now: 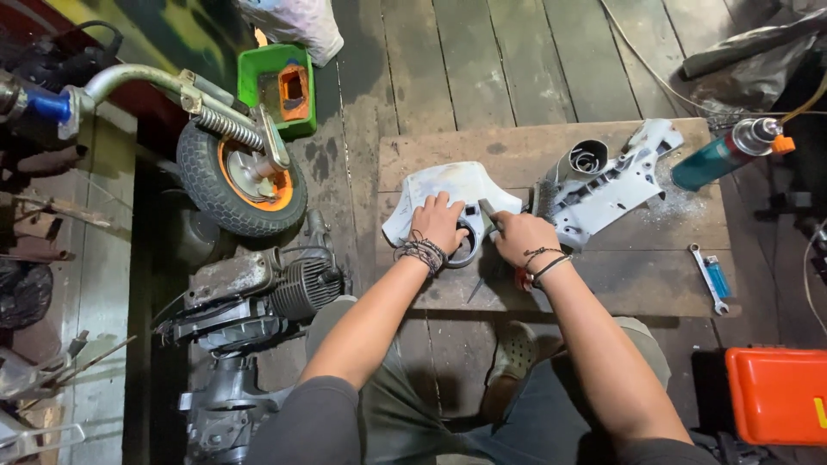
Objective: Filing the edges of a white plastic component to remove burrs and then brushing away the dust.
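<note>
White moulded plastic housing cover, flat and roughly shield-shaped with a ring-shaped opening at its near edge, lies on the worn wooden tabletop directly ahead of the person. Head view (the only view): the cover's long axis runs left to right across the board, its broad body extending up and to the left of both hands. Left hand, wearing dark cord bracelets at the wrist, presses palm-down on the cover's near centre, fingers spread over the surface just above the ring opening; it is the hand more fully on the cover. Right hand is closed around a slim metal tool whose tip angles up and to the left, meeting the cover's right edge beside the ring (the exact contact point is hidden by the fingers). The two hands sit close together, nearly touching, with the ring between them. Just right of the cover rests a grey-white machine crankcase with a cylindrical bore, near but apart. Farther right lie a teal spray can with an orange nozzle and a small blue-handled wrench. Off the board to the left stand a small black-tyred wheel with an orange hub and a finned engine block.
</note>
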